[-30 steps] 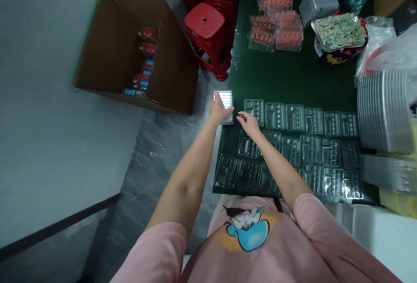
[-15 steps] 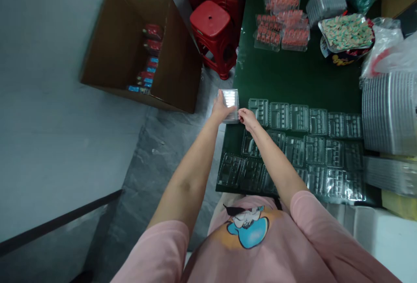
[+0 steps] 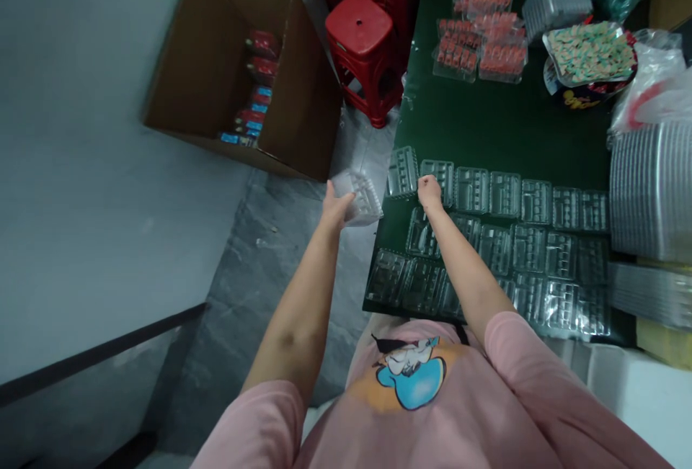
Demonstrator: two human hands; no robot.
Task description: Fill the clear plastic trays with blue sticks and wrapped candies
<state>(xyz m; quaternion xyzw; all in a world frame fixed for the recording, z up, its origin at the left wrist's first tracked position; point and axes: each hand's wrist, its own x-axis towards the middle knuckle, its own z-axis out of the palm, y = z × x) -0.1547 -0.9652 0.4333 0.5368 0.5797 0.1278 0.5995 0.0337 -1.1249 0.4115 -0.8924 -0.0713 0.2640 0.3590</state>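
Observation:
My left hand (image 3: 337, 206) grips a stack of clear plastic trays (image 3: 357, 197) over the floor, just off the table's left edge. My right hand (image 3: 429, 189) is closed at the right side of a single clear tray (image 3: 402, 172) lying at the table's left edge; whether its fingers pinch anything is hidden. That tray sits slightly tilted at the left end of the far row. Another clear tray (image 3: 444, 177) lies partly behind my right hand. Nearer my body are further rows of similar trays (image 3: 528, 247), partly covered by my right forearm.
On the green table (image 3: 502, 127) are trays with red pieces (image 3: 502, 58), a bowl of pale green pieces (image 3: 589, 55) and tall tray stacks (image 3: 649, 191). An open cardboard box (image 3: 303, 94) and red stool (image 3: 360, 26) stand left of it.
My left hand has moved left and slightly down with the tray stack, away from the table. A tray now lies at the far row's left end. My right hand has shifted slightly right.

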